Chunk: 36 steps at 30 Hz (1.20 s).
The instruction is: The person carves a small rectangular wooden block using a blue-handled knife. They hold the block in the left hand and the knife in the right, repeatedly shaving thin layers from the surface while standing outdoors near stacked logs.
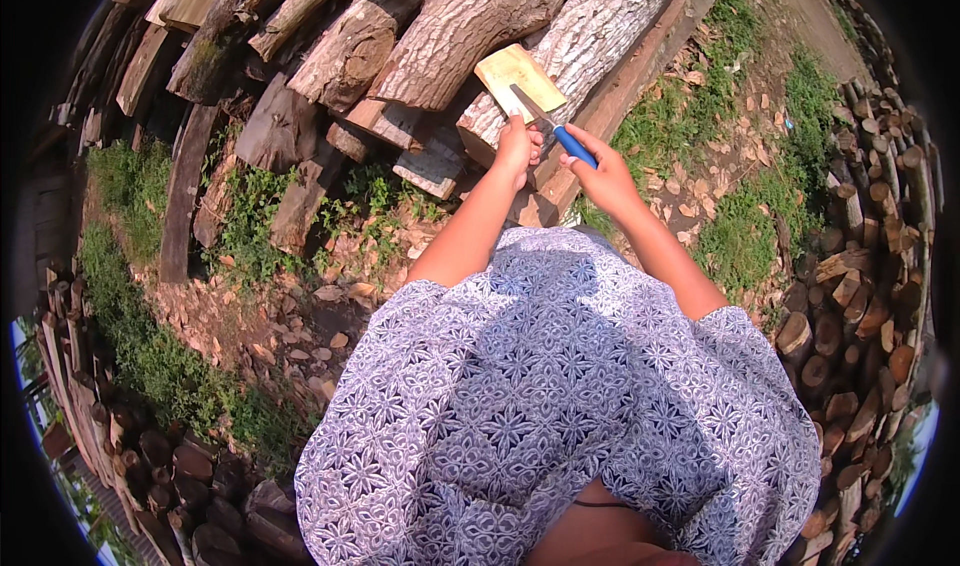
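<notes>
My right hand (pixel 603 174) is closed around the blue handle of a knife (pixel 575 146). Its grey, tapering blade slants up and left across a flat, pale yellow wooden board (pixel 520 78). My left hand (pixel 516 152) is closed at the board's near edge, thumb up against it and the other fingers curled below. The two hands are close together but apart, with the blade's base between them. Behind and under the board is a thick log with pale, rough bark (pixel 610 26); whether the board rests on it is hard to see.
Large logs (pixel 470 26) and split timbers are piled ahead and to the left. A long squared beam (pixel 640 81) runs along the bark log's right side. Stacked firewood (pixel 850 296) lines the right, with more at lower left. Dry leaves and green weeds (pixel 740 246) cover the ground.
</notes>
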Available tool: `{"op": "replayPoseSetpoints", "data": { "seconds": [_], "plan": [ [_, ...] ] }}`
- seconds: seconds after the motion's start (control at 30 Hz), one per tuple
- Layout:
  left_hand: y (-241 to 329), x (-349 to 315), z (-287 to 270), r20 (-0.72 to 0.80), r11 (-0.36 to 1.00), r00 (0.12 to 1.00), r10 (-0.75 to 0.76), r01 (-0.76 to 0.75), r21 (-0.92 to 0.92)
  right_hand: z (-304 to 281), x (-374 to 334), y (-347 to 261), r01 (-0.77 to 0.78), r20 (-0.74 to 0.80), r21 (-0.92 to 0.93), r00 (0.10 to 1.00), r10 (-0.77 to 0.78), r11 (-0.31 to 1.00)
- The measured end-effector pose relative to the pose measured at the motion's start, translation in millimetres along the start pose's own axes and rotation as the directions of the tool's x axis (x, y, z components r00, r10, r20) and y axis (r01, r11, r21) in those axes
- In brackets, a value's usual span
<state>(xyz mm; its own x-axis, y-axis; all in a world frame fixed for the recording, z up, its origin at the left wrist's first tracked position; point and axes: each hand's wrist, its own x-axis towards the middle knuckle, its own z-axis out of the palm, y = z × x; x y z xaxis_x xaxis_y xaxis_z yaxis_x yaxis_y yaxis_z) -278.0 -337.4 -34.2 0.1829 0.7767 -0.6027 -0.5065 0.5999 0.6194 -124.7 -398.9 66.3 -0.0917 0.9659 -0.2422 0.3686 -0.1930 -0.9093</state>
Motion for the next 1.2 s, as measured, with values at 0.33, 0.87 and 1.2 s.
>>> {"op": "replayPoseSetpoints", "data": {
  "seconds": [0.33,0.87,1.2],
  "plan": [
    [-8.2,6.1,33.0,-0.146,0.998,0.989,0.034,-0.025,0.066,-43.4,9.6,-22.4,-0.191,0.152,0.138,0.974,0.170,0.972],
    [59.0,-36.8,72.3,0.507,-0.203,0.341,0.791,-0.636,0.745,-66.8,53.6,-35.1,-0.134,0.450,0.057,0.888,0.095,0.989],
    [52.2,0.8,54.9,0.521,0.032,0.497,0.694,-0.744,0.667,-41.6,56.2,-14.0,-0.151,0.366,0.206,0.928,0.067,0.967]
  ]
}}
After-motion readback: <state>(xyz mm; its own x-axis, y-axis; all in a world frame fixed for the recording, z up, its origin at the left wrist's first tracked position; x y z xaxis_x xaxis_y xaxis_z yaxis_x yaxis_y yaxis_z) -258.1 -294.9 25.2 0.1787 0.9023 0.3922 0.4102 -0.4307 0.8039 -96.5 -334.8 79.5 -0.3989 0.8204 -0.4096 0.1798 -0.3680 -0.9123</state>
